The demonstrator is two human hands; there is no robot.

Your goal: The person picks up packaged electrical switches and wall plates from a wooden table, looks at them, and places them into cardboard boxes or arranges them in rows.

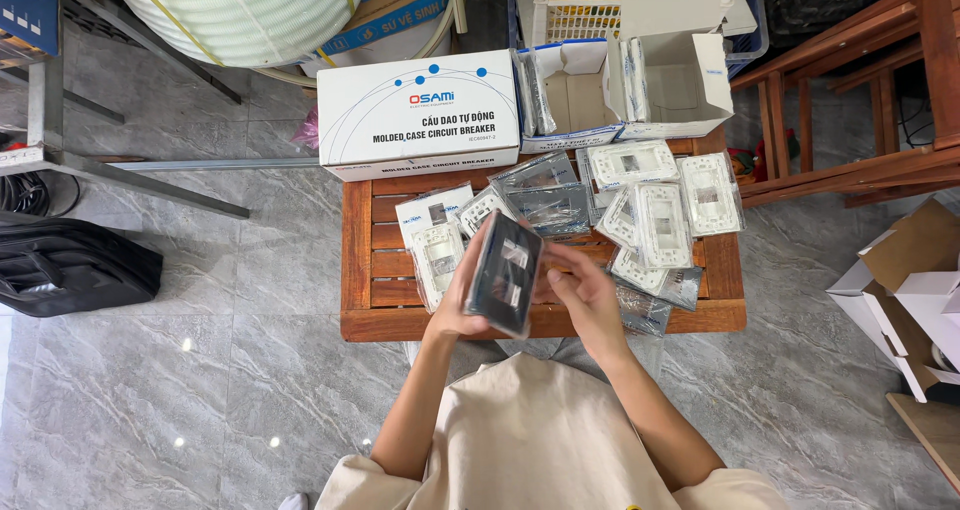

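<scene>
My left hand (458, 300) grips a flat dark rectangular packet (504, 272) by its left edge, held tilted above the near edge of a low wooden slatted table (372, 300). My right hand (585, 295) touches the packet's right side, fingers curled under it. Several white wall switch plates in clear wrappers (660, 220) lie spread on the table to the right, and two more (436, 255) sit just left of the packet. Silver-grey packets (545, 200) lie behind it.
A large white cardboard box (420, 115) stands at the table's back left; open white boxes (665, 85) stand at the back right. A black bag (70, 265) lies on the grey tiled floor to the left, wooden furniture (860, 120) and cardboard boxes (910, 290) to the right.
</scene>
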